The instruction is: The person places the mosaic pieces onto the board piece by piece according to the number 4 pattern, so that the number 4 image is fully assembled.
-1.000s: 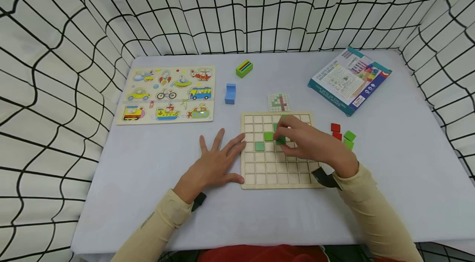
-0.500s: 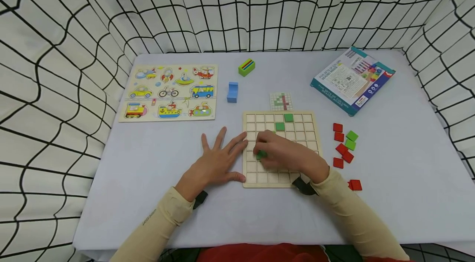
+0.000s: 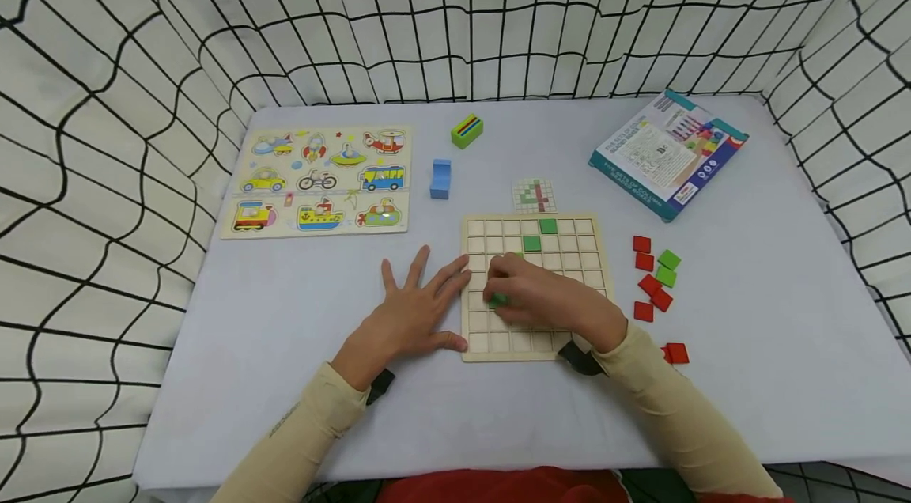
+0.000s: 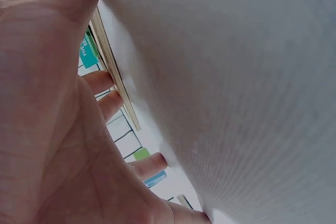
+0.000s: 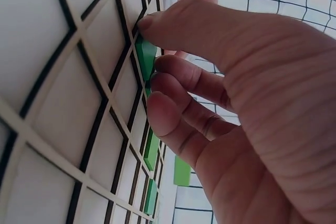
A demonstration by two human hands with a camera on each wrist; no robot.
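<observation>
My right hand pinches a dark green square tile between thumb and fingertips, low over the left part of the wooden grid board. In the right wrist view this tile is tilted against the grid's ridges; whether it lies fully in a cell I cannot tell. Two green tiles, an upper one and a lower one, sit in cells further back, with others partly hidden under my hand. My left hand lies with fingers spread on the table, some fingertips and the thumb touching the board's left edge.
Loose red tiles and green tiles lie right of the board. Behind it is a small pattern card. A picture puzzle board, blue block, green striped block and box stand around; black netting encloses the back.
My right hand has moved left and nearer to me across the board with the green tile, uncovering tiles behind it and red ones at the right. My left hand has stayed put.
</observation>
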